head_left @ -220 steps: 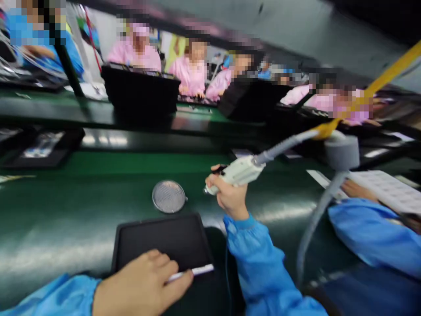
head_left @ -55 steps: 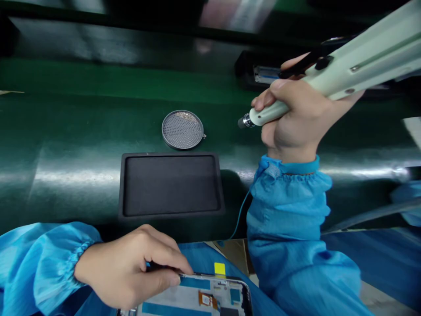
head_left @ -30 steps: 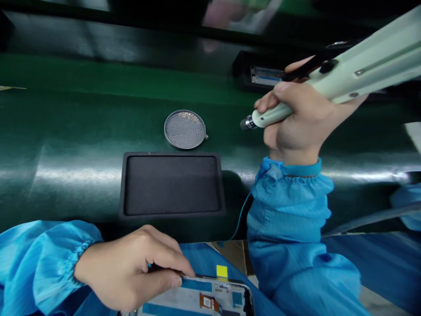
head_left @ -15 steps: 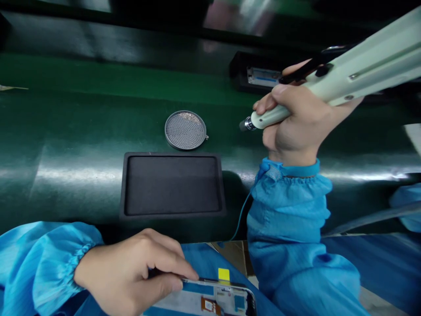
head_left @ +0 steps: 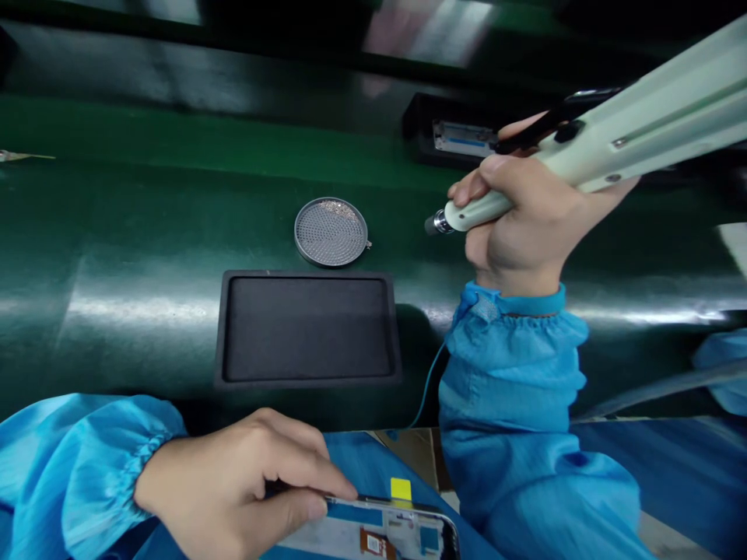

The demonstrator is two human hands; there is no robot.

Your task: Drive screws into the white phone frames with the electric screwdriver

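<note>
My left hand pinches the edge of an opened phone frame at the bottom of the view, over my lap. The frame shows blue film, a brown flex cable and a yellow tab sticking out of its upper edge; its lower part is cut off. My right hand is wrapped round a pale green electric screwdriver, tilted with its metal tip pointing left above the bench. A round grey screw tray with small screws in it lies left of the tip.
A black rectangular tray lies on the green bench, below the screw tray. At the back right, a black holder carries another phone frame. A blue cord runs from my right wristband. Blue fabric shows at the far right.
Hardly anything differs. The view has shifted slightly, and both hands keep the same hold on the phone frame and the screwdriver.
</note>
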